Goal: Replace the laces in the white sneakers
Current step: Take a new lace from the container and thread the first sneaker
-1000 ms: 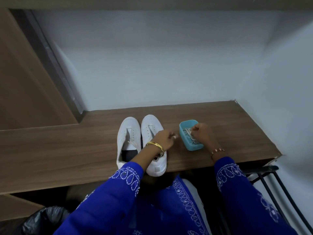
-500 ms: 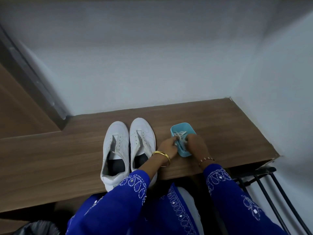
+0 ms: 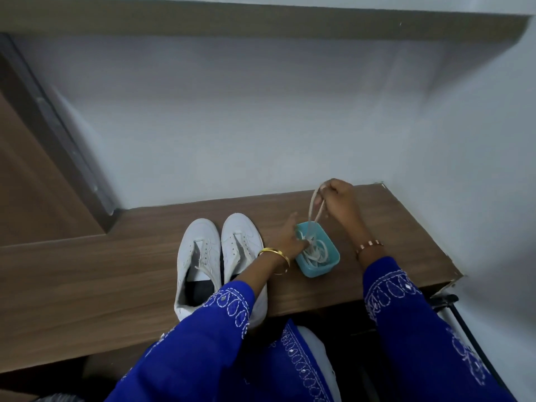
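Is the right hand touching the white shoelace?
Touching. The head view shows the right hand pinching the white shoelace, lifted above the small blue plastic tub.

The long brown wooden desk [image 3: 116, 274] has a smooth, matt top with fine grain lines. The two white sneakers [image 3: 220, 256] look like smooth, matt leather, and the small teal plastic tub [image 3: 327, 266] has a soft shine and holds flat white cloth laces [image 3: 317, 253]. The bright blue cloth sleeves [image 3: 220, 320] carry white stitched patterns, and the thin gold metal bangle [image 3: 274, 252] looks shiny.
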`<state>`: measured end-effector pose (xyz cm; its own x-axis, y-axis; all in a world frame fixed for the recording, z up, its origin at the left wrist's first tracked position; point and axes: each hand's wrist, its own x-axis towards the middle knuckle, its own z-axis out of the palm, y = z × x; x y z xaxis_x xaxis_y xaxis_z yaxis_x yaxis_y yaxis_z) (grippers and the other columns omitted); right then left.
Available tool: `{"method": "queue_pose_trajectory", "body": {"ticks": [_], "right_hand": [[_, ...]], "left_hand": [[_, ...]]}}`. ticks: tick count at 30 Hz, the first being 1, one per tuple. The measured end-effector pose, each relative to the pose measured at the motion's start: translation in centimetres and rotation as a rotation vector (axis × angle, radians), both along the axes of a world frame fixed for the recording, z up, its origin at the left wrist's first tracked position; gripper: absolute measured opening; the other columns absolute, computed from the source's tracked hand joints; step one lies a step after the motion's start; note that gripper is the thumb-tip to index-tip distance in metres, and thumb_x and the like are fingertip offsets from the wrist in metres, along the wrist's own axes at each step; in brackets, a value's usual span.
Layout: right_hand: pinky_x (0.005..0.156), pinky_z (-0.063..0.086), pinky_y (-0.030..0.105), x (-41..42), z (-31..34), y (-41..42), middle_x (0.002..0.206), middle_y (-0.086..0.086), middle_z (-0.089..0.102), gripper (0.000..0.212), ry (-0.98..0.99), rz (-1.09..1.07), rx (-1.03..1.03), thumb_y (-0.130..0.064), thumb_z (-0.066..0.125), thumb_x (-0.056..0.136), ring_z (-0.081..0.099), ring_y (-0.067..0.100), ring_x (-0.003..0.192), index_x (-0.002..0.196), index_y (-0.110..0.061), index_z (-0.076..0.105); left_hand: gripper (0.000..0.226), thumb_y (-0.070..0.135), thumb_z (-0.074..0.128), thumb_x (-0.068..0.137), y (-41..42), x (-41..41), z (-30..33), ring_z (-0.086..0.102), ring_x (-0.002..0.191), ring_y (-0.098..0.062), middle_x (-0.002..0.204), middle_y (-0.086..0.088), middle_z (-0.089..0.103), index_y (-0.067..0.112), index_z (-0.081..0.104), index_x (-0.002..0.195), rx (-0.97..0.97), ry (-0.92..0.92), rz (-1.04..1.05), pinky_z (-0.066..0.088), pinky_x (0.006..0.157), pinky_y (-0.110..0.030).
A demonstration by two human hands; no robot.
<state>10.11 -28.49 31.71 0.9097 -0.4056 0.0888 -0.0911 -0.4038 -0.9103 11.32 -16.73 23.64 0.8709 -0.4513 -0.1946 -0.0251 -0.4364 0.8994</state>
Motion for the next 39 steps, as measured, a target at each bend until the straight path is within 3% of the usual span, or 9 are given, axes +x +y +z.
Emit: {"method": "queue_pose_trajectory", "body": {"ticks": [3,6,9,16,22,27,31,34,39], "right_hand": [[0.034,0.036,0.015,-0.4,2.9,1.0,0.067,0.004,0.063,0.025,-0.083,-0.027,0.177,-0.006,0.041,0.095,0.046,0.002,0.033,0.077,-0.011,0.058],[0.040,0.041,0.018,-0.6,5.4,1.6,0.078,0.007,0.068,0.024,-0.156,-0.011,0.295,-0.009,0.039,0.096,0.050,0.013,0.048,0.082,-0.010,0.059],[0.044,0.045,0.020,-0.6,7.1,1.5,0.077,0.008,0.069,0.025,-0.217,-0.006,0.385,-0.009,0.037,0.097,0.056,0.020,0.061,0.083,-0.010,0.057],[0.036,0.035,0.017,-1.1,3.5,-0.1,0.066,0.007,0.056,0.024,-0.024,-0.093,0.360,-0.008,0.039,0.096,0.040,0.012,0.045,0.087,-0.008,0.061],[0.041,0.039,0.019,-2.1,-2.9,-0.8,0.063,0.005,0.045,0.029,0.351,0.006,0.384,0.006,0.042,0.088,0.041,0.011,0.047,0.112,0.003,0.056],[0.047,0.043,0.019,-2.9,-6.0,0.5,0.073,0.009,0.055,0.020,0.503,0.316,-0.022,-0.003,0.057,0.087,0.049,0.011,0.053,0.106,-0.002,0.062],[0.058,0.047,0.030,-1.9,-6.2,0.5,0.064,0.008,0.056,0.022,0.353,0.163,-0.362,-0.013,0.057,0.090,0.054,0.019,0.058,0.075,0.002,0.063],[0.050,0.034,0.022,-1.2,-4.0,-0.8,0.057,-0.001,0.047,0.024,0.132,-0.004,-0.318,-0.008,0.052,0.092,0.048,0.018,0.058,0.070,-0.008,0.062],[0.049,0.045,0.023,0.2,2.4,-1.3,0.061,-0.001,0.059,0.018,-0.201,-0.066,-0.018,-0.008,0.053,0.091,0.048,0.004,0.044,0.090,-0.010,0.070]], "left_hand": [[0.054,0.012,0.063,0.084,-0.1,0.5,0.9,0.057,0.111,-0.026,0.130,-0.011,0.053,0.010,0.044,0.134,-0.002,-0.038,-0.072,0.049,0.092,-0.035],[0.023,0.018,0.058,0.090,-0.2,0.4,1.9,0.060,0.094,-0.024,0.106,-0.011,0.062,0.006,0.062,0.109,0.039,-0.078,-0.098,0.048,0.079,-0.029],[0.023,0.019,0.053,0.093,0.1,0.0,2.1,0.055,0.083,-0.020,0.091,-0.008,0.059,0.000,0.064,0.099,0.019,-0.075,-0.071,0.044,0.068,-0.024],[0.032,0.017,0.037,0.100,1.1,0.9,5.3,0.061,0.054,-0.009,0.050,0.006,0.065,0.012,0.051,0.071,-0.554,0.259,0.316,0.048,0.050,-0.018],[0.028,0.017,0.034,0.100,3.1,2.6,8.9,0.065,0.059,-0.011,0.066,0.002,0.068,0.015,0.053,0.079,-0.472,0.103,0.232,0.050,0.062,-0.026],[0.026,0.013,0.032,0.100,3.8,2.2,10.1,0.068,0.060,-0.015,0.080,-0.010,0.066,0.012,0.052,0.084,-0.679,0.257,0.242,0.056,0.063,-0.029],[0.024,0.011,0.035,0.099,4.3,2.4,10.6,0.068,0.059,-0.015,0.067,-0.005,0.069,0.013,0.052,0.081,-0.713,0.243,0.261,0.055,0.063,-0.029],[0.025,0.013,0.036,0.098,5.4,2.9,9.7,0.067,0.054,-0.011,0.058,0.002,0.069,0.014,0.051,0.078,-0.577,0.179,0.272,0.049,0.063,-0.026],[0.025,0.010,0.042,0.096,5.9,2.9,7.3,0.063,0.059,-0.016,0.069,-0.005,0.068,0.012,0.054,0.074,-0.447,0.183,0.286,0.050,0.065,-0.030]]}}
